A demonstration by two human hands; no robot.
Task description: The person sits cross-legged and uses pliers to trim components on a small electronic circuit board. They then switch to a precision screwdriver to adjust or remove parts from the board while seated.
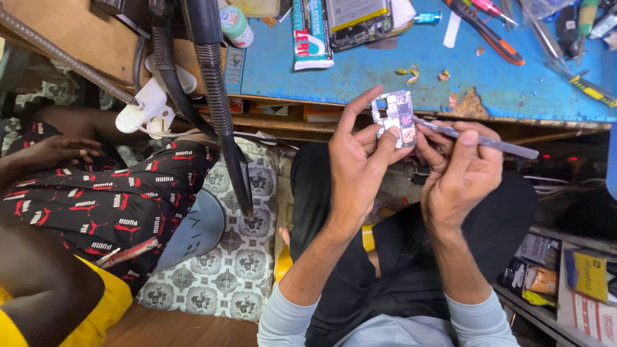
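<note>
a: what's in your hands?

b: my left hand point(360, 160) is closed around a small circuit board point(395, 117), thumb and fingers pinching it along its lower edge so it stands up facing me. the index finger sticks up straight beside the board's left side, not gripping.

a: and the other?

b: my right hand point(459, 170) is shut on a thin metal tool point(479, 139), tweezers by the look of it. fingers are tight on the shaft, and the tip reaches left to touch the board's right edge. the far end pokes out to the right past my knuckles.

a: where is the board, then?

b: up in the air over my lap, just in front of the near edge of the blue table point(360, 80), not resting on it.

a: anything close by?

b: a black hose point(222, 122) hangs down to my left. another person sits beside me on that side, in patterned black shorts point(122, 193). on the table lie an orange-handled tool point(488, 32) and an opened phone point(357, 22).
</note>
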